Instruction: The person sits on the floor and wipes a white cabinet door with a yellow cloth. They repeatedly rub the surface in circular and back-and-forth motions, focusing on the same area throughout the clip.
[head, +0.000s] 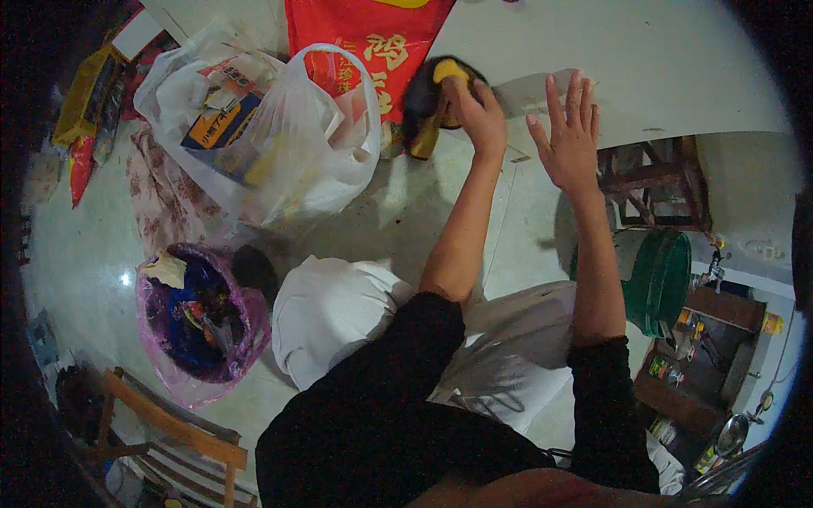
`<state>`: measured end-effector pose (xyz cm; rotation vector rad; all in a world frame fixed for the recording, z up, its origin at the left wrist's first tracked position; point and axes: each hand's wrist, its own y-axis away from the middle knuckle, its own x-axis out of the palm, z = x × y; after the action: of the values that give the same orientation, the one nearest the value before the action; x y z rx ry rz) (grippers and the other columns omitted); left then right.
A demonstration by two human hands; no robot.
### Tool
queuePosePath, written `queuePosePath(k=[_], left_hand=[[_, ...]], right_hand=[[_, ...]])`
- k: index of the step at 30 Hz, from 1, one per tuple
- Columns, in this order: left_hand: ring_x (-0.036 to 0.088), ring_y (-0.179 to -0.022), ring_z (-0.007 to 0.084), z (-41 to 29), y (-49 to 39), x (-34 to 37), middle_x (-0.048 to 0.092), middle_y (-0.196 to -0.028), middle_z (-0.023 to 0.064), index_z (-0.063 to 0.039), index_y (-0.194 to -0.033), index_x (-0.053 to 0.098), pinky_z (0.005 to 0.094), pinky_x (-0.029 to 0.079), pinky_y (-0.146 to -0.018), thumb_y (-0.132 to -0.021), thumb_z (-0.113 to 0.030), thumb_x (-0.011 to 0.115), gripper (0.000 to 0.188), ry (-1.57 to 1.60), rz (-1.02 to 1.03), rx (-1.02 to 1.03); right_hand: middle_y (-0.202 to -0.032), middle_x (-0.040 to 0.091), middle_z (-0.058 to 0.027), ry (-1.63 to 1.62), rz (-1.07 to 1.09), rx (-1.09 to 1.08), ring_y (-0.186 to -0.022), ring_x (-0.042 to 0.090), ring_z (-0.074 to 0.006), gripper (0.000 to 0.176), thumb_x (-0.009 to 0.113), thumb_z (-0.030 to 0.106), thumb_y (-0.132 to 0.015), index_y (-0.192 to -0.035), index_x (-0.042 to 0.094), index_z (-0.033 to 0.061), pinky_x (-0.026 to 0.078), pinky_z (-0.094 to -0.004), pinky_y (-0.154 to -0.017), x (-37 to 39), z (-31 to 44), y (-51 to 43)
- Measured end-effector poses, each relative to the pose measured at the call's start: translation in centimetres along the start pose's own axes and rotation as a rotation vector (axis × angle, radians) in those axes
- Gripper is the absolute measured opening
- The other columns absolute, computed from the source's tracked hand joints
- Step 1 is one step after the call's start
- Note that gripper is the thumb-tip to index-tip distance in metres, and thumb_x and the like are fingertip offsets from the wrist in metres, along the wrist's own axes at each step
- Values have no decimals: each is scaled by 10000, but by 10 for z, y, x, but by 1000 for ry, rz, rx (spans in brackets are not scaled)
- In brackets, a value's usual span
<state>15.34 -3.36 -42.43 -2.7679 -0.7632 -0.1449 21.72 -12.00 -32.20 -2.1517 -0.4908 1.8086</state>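
Note:
My left hand (476,114) reaches forward with bent fingers on a yellow object (450,71) that lies at a dark bag or container (422,89); what exactly the dark thing is cannot be told. A brownish-yellow piece (425,141) shows at its lower edge. My right hand (568,136) is spread flat in the air or on the pale surface to the right, with nothing in it. A red bag (375,38) with gold writing lies just left of the dark thing. Beside it stands a white translucent plastic bag (286,171) with printed packets (222,120) inside.
A waste bin with a pink-purple liner (254,324) stands at the left, near a wooden chair (178,425). Patterned cloth (162,190) lies by the white bag. To the right are a wooden stool (660,181), a green bucket (660,282) and a shelf with bottles (686,394).

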Motion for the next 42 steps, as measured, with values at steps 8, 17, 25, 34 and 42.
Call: queuePosePath(k=[8, 17, 25, 34, 42], left_hand=[[467, -1012, 441, -18, 1, -8, 486, -1054, 284, 98, -1124, 450, 478, 370, -895, -929, -58, 490, 254, -17, 76, 60], [459, -1074, 482, -25, -11, 0, 479, -1185, 335, 118, -1150, 435, 490, 359, -946, -941, -81, 478, 291, 18, 5, -12], [512, -1115, 346, -15, 40, -6, 527, -1134, 285, 100, -1298, 387, 415, 416, -976, -960, -126, 497, 422, 264, 268, -237], [556, -874, 362, -3, -2, -3, 570, -944, 187, 46, -1068, 456, 433, 424, -767, -974, -190, 480, 255, -83, 46, -83], [475, -980, 400, -23, 27, -9, 489, -1032, 243, 78, -1102, 451, 454, 376, -888, -947, -71, 458, 215, 102, 211, -200]], right_hand=[[-1611, 117, -143, 7, -15, -16, -1477, 117, -369, 697, 500, 514, -943, -1532, 269, 221, 174, -588, -1134, 4, -2, 0], [-1608, 125, -142, 9, 25, -31, -1475, 125, -371, 709, 556, 490, -918, -1523, 292, 231, 201, -580, -1133, -2, -8, 2], [-1609, 119, -150, 34, -8, -46, -1474, 117, -384, 698, 538, 495, -925, -1521, 302, 218, 191, -604, -1121, 7, -5, 2], [-1614, 115, -125, -9, 4, -69, -1478, 124, -360, 743, 556, 542, -899, -1525, 289, 244, 207, -573, -1130, 1, -10, 1], [-1611, 91, -159, 46, -10, -67, -1479, 96, -381, 741, 534, 554, -909, -1520, 303, 204, 178, -586, -1132, 4, -8, 4]])
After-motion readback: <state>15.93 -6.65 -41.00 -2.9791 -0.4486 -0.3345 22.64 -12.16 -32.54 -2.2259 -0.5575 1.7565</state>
